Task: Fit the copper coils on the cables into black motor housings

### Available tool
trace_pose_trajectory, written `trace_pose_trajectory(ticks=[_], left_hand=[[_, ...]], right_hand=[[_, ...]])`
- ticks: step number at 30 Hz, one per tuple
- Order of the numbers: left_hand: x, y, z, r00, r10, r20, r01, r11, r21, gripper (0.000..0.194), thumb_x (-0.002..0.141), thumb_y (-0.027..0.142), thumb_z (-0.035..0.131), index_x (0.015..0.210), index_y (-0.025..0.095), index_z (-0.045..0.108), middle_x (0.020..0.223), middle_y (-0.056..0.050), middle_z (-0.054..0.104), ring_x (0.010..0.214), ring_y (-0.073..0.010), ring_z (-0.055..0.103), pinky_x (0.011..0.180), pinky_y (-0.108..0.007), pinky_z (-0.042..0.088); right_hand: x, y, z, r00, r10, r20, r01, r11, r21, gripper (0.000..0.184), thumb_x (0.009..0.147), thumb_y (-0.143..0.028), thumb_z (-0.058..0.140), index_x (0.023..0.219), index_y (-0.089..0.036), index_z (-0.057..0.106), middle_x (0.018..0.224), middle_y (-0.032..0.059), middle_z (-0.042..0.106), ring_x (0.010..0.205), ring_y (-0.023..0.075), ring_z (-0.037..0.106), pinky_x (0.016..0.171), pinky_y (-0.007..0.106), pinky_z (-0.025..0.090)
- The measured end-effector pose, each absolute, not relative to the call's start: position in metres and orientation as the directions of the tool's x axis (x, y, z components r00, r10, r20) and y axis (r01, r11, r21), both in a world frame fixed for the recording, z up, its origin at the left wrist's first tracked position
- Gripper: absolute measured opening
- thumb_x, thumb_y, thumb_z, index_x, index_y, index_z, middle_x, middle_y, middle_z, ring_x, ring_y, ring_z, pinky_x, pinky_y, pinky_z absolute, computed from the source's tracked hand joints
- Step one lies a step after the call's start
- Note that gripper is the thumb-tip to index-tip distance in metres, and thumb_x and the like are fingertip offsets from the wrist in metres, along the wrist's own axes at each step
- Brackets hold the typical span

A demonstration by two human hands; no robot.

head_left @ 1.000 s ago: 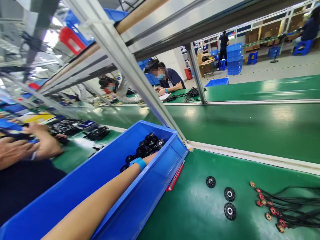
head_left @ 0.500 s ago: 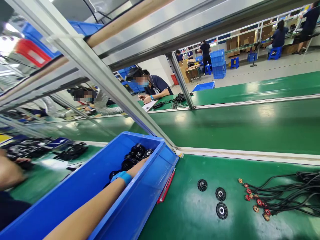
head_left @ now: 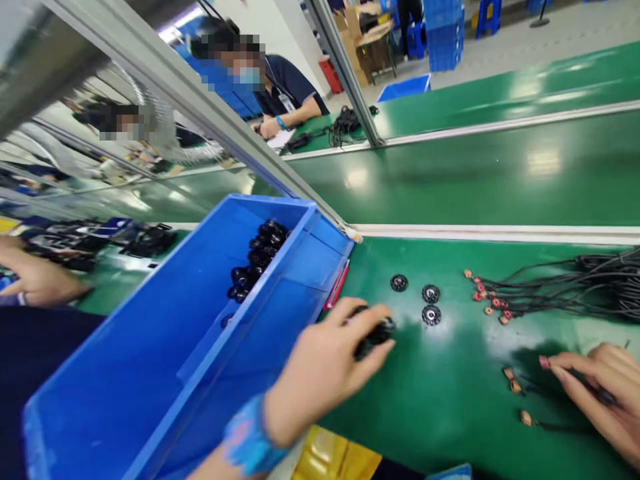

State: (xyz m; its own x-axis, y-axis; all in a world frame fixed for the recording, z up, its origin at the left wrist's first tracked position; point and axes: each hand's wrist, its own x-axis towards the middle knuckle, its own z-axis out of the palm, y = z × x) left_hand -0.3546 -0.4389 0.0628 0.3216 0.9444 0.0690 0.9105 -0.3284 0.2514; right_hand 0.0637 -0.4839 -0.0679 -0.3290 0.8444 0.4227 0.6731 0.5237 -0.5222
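Observation:
My left hand (head_left: 327,363), with a blue wristband, hovers just over the green table and is closed round several black round parts (head_left: 373,333). Three more black round parts (head_left: 423,301) lie flat on the table a little beyond its fingertips. At the lower right edge my right hand (head_left: 597,393) rests on the table, fingers curled onto thin black wires. Those wires end in small copper-and-red coil pieces (head_left: 487,300). A blue plastic bin (head_left: 150,360) to the left of my left hand holds a heap of the same black parts (head_left: 257,257).
A bundle of black wires (head_left: 595,287) lies at the right. A slanted metal frame post (head_left: 225,127) rises behind the bin. Another person's hand (head_left: 35,280) works at the far left. Across the green belt a seated person (head_left: 280,93) writes. A yellow bag (head_left: 335,460) lies near me.
My left hand has come out of the blue bin and over to the table with black parts in it. My right hand has entered view at the lower right. The camera has tilted down.

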Motion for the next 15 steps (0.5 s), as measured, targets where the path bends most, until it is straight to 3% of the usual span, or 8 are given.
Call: trace_pose_trajectory(ticks=[3, 6, 9, 12, 15], left_hand=[[-0.306, -0.454, -0.004, 0.422, 0.906, 0.041, 0.876, -0.419, 0.238, 0.032, 0.099, 0.044, 0.062, 0.129, 0.035, 0.070, 0.114, -0.007, 0.071, 0.081, -0.0201, 0.075, 0.064, -0.029, 0.063], [-0.293, -0.447, -0.044, 0.407, 0.910, 0.081, 0.894, -0.415, 0.171, 0.034, 0.101, 0.045, 0.062, 0.131, 0.033, 0.070, 0.120, -0.010, 0.069, 0.089, -0.0233, 0.074, 0.071, -0.033, 0.062], [-0.294, -0.437, -0.056, 0.388, 0.916, 0.101, 0.902, -0.400, 0.159, 0.042, 0.100, 0.051, 0.063, 0.137, 0.031, 0.068, 0.135, -0.015, 0.065, 0.110, -0.0327, 0.069, 0.090, -0.045, 0.060], [-0.283, -0.438, -0.052, 0.361, 0.911, 0.196, 0.910, -0.391, 0.140, 0.058, 0.093, 0.064, 0.069, 0.140, 0.031, 0.067, 0.149, -0.018, 0.057, 0.135, -0.0436, 0.054, 0.109, -0.060, 0.045], [-0.258, -0.443, -0.039, 0.417, 0.861, 0.290, 0.863, -0.475, 0.172, 0.048, 0.097, 0.062, 0.065, 0.132, 0.030, 0.070, 0.135, -0.014, 0.068, 0.126, -0.0359, 0.060, 0.104, -0.052, 0.044]], right_hand=[[0.054, -0.476, -0.056, -0.358, 0.818, 0.451, 0.658, 0.563, -0.499, 0.014, 0.101, -0.028, 0.064, 0.113, -0.026, 0.071, 0.077, 0.0000, 0.063, 0.064, 0.0134, 0.055, 0.064, 0.031, 0.044], [0.049, -0.472, -0.052, -0.351, 0.815, 0.460, 0.654, 0.565, -0.503, 0.011, 0.101, -0.024, 0.064, 0.109, -0.024, 0.072, 0.077, -0.0008, 0.065, 0.064, 0.0121, 0.053, 0.067, 0.030, 0.042], [0.047, -0.473, -0.053, -0.346, 0.825, 0.447, 0.660, 0.552, -0.510, 0.010, 0.101, -0.022, 0.065, 0.108, -0.024, 0.072, 0.079, -0.0013, 0.067, 0.066, 0.0111, 0.053, 0.068, 0.030, 0.041], [0.045, -0.474, -0.055, -0.336, 0.834, 0.437, 0.665, 0.539, -0.517, 0.009, 0.101, -0.022, 0.065, 0.107, -0.024, 0.072, 0.080, -0.0014, 0.068, 0.067, 0.0111, 0.052, 0.069, 0.031, 0.040], [0.044, -0.473, -0.054, -0.334, 0.839, 0.430, 0.672, 0.532, -0.515, 0.009, 0.102, -0.024, 0.065, 0.107, -0.024, 0.073, 0.080, -0.0010, 0.069, 0.067, 0.0120, 0.053, 0.069, 0.032, 0.040]])
